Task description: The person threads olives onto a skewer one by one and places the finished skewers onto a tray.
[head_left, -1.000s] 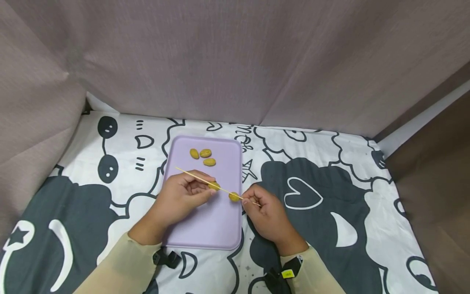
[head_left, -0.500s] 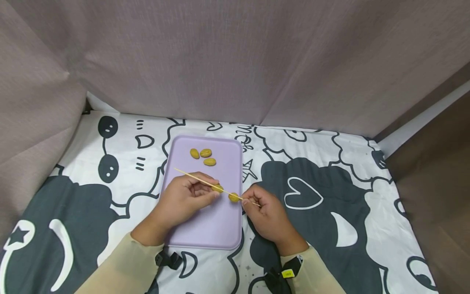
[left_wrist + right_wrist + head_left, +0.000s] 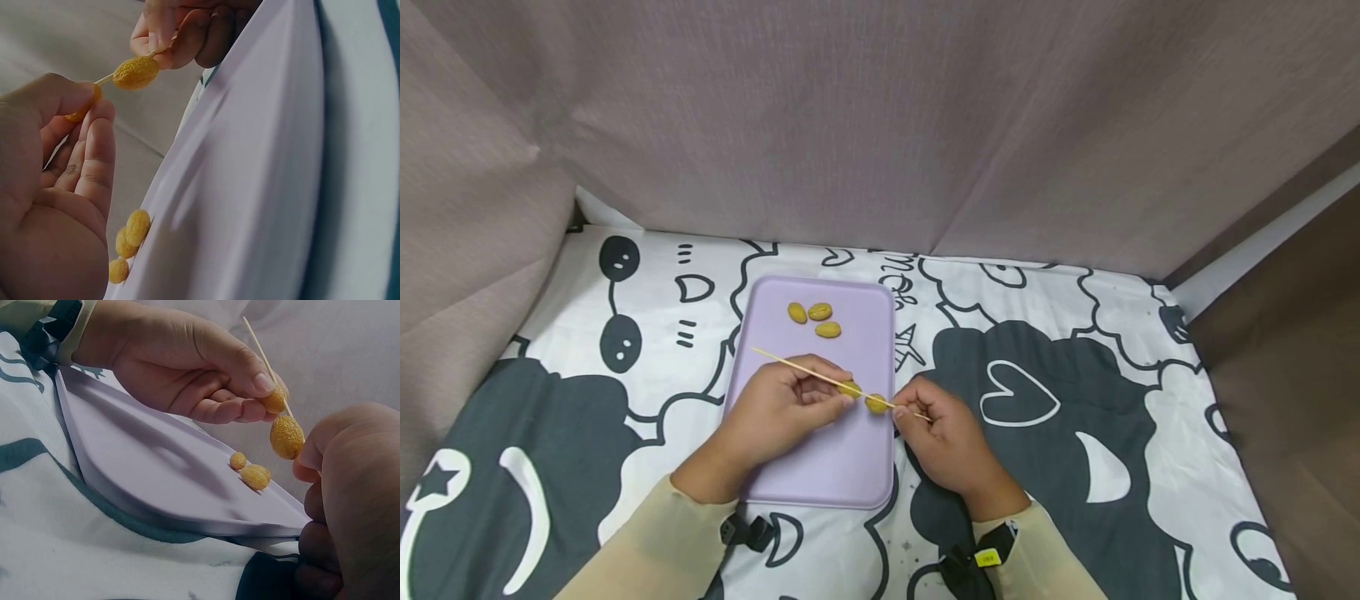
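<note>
My right hand [image 3: 943, 429] pinches a thin wooden skewer [image 3: 801, 366] near one end, at the tray's right edge. Close to those fingers, a wrinkled yellow preserved fruit [image 3: 287, 437] is threaded on the skewer. My left hand [image 3: 782, 408] holds a second such fruit [image 3: 274, 400] between thumb and fingers, against the skewer and a short way from the first. Fingers partly cover it, and whether the skewer pierces it I cannot tell. The skewer's free end sticks out past my left hand, over the lilac tray [image 3: 827, 471].
Three more yellow fruits lie on the tray's far part, one of them a fruit [image 3: 828, 330] nearest the hands. Under the tray spreads a black-and-white patterned cloth [image 3: 1045, 375]. A grey-brown curtain [image 3: 850, 125] hangs behind and at the sides.
My left hand has shifted slightly right and toward me, bringing its fruit along the skewer closer to the threaded one. The skewer's free end has dipped slightly; my right hand stays put.
</note>
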The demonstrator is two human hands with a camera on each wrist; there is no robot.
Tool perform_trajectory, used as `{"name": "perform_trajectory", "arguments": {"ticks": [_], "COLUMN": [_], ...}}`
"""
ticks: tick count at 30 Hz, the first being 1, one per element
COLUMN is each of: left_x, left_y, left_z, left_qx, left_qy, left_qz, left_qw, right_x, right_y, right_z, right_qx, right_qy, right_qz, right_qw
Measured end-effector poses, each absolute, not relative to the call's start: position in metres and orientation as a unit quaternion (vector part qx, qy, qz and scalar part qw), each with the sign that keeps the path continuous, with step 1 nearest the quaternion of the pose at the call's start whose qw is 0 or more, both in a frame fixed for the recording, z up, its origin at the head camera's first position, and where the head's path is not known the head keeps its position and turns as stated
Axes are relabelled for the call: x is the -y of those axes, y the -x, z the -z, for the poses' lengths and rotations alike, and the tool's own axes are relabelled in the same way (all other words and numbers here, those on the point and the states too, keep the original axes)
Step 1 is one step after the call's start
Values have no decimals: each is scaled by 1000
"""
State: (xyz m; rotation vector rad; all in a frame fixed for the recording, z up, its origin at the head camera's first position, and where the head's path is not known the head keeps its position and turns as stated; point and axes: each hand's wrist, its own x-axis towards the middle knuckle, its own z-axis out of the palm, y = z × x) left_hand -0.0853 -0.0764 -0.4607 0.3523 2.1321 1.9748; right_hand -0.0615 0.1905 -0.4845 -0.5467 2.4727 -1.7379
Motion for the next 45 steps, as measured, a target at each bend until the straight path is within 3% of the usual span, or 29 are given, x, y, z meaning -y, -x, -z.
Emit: {"name": "perform_trajectory", "arguments": {"ticks": [26, 45], "left_x": [74, 81], "left_y": [85, 90], "left_z": [463, 466], "left_qx": [-731, -726], "left_qy": [-135, -95], "left_qz": [-660, -672], "left_qw": [107, 108], "right_x": [-189, -189], "right_y": [62, 62], "right_z": [484, 480], "right_qx": [-799, -810], "right_qy": [186, 167], "right_qz": [571, 561], "right_qw": [37, 43]}}
